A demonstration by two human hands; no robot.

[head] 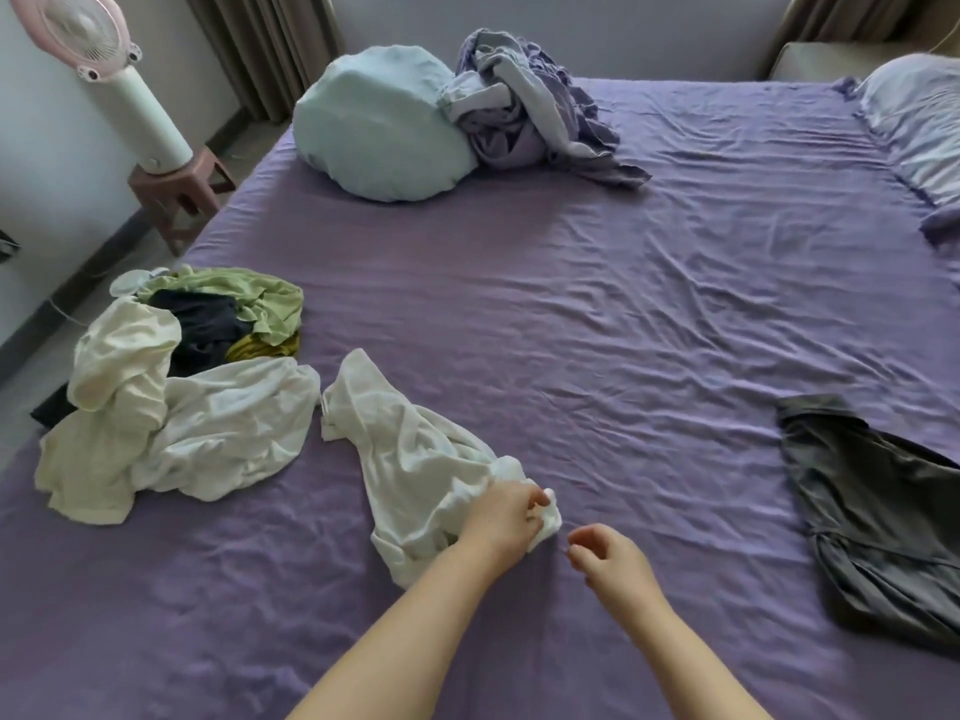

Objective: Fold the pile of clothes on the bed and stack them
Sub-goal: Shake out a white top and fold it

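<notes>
A crumpled white garment (410,459) lies on the purple bed sheet (597,330) in front of me. My left hand (501,517) pinches its near right corner. Just to the right, my right hand (608,561) hovers over the sheet with loosely curled fingers and holds nothing. At the left edge of the bed sits the pile of clothes (171,387): white and cream pieces in front, a green one (244,298) and a dark one (202,324) behind. A dark grey garment (878,517) lies spread out at the right.
A pale blue pillow (379,127) and a bunched lilac-grey blanket (535,111) lie at the far side. Another pillow (919,122) is at the far right. A white fan (135,106) stands on a pink stool (182,194) left of the bed.
</notes>
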